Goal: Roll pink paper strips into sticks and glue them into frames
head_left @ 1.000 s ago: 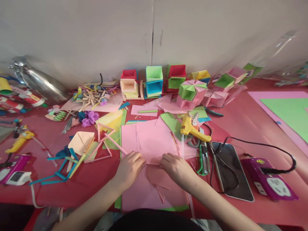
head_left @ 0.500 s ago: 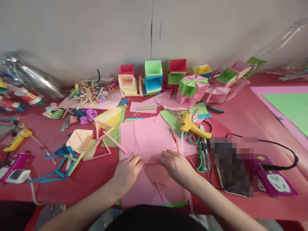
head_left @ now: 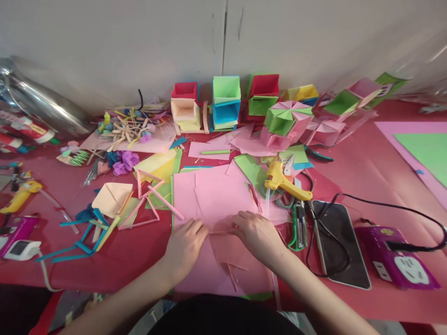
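Observation:
A thin rolled strip of pink paper (head_left: 220,232) runs between my hands, over a stack of pink sheets (head_left: 220,186). My left hand (head_left: 188,239) has its curled fingers closed on the strip's left end. At the other end, the fingers of my right hand (head_left: 256,232) pinch the strip. Below it lie a smaller pink piece and a short pink stick (head_left: 232,278). Bent pink paper sticks (head_left: 150,200) are left of the stack. A yellow glue gun (head_left: 284,181) and a green cutter (head_left: 299,225) rest right of my right hand.
Colourful folded paper boxes (head_left: 226,111) stand along the wall. A phone (head_left: 342,244) with a cable over it and a purple power adapter (head_left: 398,258) are at the right. Blue paper strips (head_left: 84,244), another glue gun (head_left: 21,195) and a steel flask (head_left: 45,104) are on the left.
The view has shifted slightly. My right hand's fingers have moved a little on the pink strip; my left hand keeps nearly the same place.

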`<state>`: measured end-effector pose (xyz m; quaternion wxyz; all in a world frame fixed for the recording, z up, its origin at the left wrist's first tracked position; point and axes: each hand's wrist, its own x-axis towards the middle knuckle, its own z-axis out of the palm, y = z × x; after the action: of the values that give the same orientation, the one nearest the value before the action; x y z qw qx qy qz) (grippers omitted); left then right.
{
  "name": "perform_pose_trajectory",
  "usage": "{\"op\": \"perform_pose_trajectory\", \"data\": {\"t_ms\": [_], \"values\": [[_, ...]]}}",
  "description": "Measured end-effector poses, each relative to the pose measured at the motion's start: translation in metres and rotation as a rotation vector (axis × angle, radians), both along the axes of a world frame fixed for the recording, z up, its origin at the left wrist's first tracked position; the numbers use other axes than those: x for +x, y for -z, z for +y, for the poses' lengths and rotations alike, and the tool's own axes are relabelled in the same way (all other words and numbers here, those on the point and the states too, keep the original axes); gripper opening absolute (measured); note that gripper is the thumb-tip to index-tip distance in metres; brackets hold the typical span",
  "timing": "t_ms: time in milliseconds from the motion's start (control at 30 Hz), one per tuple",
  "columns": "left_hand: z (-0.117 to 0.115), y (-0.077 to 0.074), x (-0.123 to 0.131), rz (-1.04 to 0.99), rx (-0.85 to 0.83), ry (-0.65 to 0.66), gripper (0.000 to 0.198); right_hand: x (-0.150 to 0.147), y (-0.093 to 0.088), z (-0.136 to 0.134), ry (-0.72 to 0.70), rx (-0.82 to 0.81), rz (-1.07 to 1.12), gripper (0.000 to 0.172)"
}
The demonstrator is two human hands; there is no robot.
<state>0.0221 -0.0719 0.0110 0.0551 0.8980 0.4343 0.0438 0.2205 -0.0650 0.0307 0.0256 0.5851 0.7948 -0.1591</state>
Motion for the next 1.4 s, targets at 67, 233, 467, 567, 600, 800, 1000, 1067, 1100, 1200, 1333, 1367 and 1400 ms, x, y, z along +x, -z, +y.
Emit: {"op": "perform_pose_trajectory", "data": {"t_ms": [67,233,467,567,600,800,1000,1067,1100,1200,1333,1367,1400], "values": [[0.004,-0.002,0.0,-0.032,-0.02,0.011,0.013,0.0,0.004,-0.006,-0.032,0.062,0.01,0.009],[0.015,-0.005,-0.001,-0.111,-0.137,0.029,0.013,0.004,0.015,-0.025,-0.141,0.277,0.052,0.014],[0.024,-0.003,-0.005,-0.089,-0.169,0.101,0.013,0.009,0.018,-0.029,-0.14,0.284,0.167,0.015],[0.022,-0.003,-0.007,-0.054,-0.126,0.124,0.014,0.006,0.02,-0.03,-0.12,0.299,0.168,0.015],[0.021,-0.004,-0.007,-0.054,-0.119,0.124,0.014,0.005,0.021,-0.03,-0.111,0.311,0.171,0.015],[0.019,-0.001,-0.007,-0.1,-0.108,0.124,0.015,0.0,0.022,-0.032,-0.085,0.392,0.16,0.019],[0.01,0.005,-0.006,-0.08,0.07,0.087,0.014,0.0,0.02,-0.03,-0.085,0.379,0.099,0.019],[0.008,0.006,-0.007,-0.094,0.108,0.075,0.015,0.0,0.02,-0.029,-0.077,0.36,0.089,0.019],[0.008,0.006,-0.006,-0.092,0.116,0.077,0.015,0.0,0.019,-0.029,-0.077,0.353,0.085,0.018],[0.007,0.005,-0.004,-0.061,0.132,0.071,0.015,0.0,0.017,-0.026,-0.089,0.333,0.074,0.017],[0.006,0.004,0.0,-0.01,0.133,0.009,0.015,0.001,0.013,-0.019,-0.081,0.291,0.049,0.017],[0.006,0.005,0.0,-0.001,0.125,-0.002,0.014,0.002,0.012,-0.017,-0.072,0.282,0.044,0.016],[0.006,0.005,0.001,0.002,0.117,-0.012,0.014,0.002,0.012,-0.015,-0.062,0.275,0.044,0.016]]}}
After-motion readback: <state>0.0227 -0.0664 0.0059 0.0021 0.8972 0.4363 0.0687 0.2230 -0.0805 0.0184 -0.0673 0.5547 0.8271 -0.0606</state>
